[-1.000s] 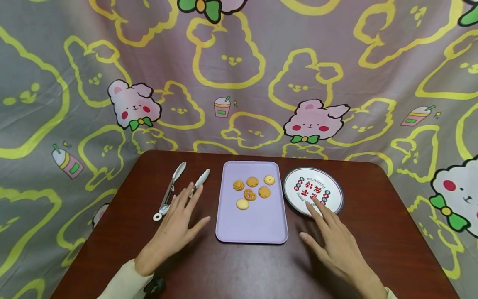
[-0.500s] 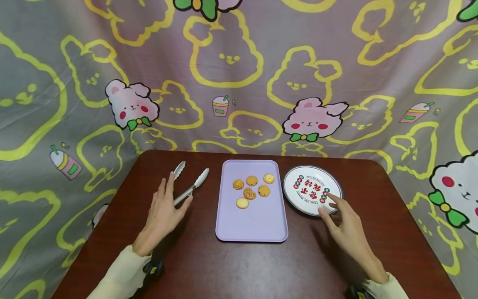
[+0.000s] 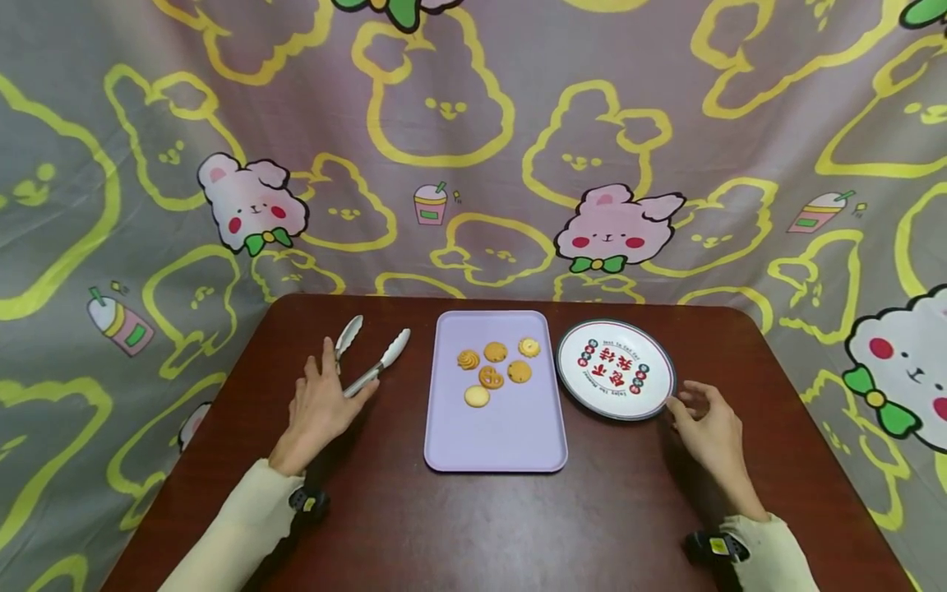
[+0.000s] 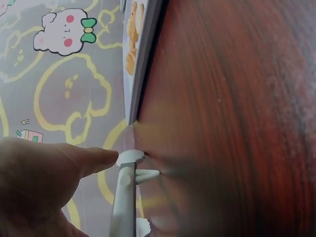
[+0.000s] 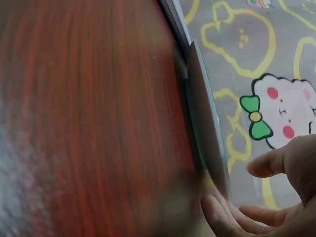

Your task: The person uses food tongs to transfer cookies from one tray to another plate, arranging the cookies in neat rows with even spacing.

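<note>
My left hand is over the handle end of metal tongs with pale scalloped tips, which lie spread on the table. In the left wrist view its thumb reaches out beside the tongs, and the fingers are mostly hidden. At the right rim of a round white plate with red characters and a dark border is my right hand. The right wrist view has its thumb apart from the plate, above the rim, with bent fingers low at the edge.
Between the hands lies a lilac rectangular tray bearing several cookies, among them a pretzel-shaped one. All stand on a dark reddish wooden table. A patterned curtain hangs behind and at both sides.
My right hand has moved right from over the plate to its right rim. My left hand has shifted left onto the tongs' handle end. The view has tilted slightly.
</note>
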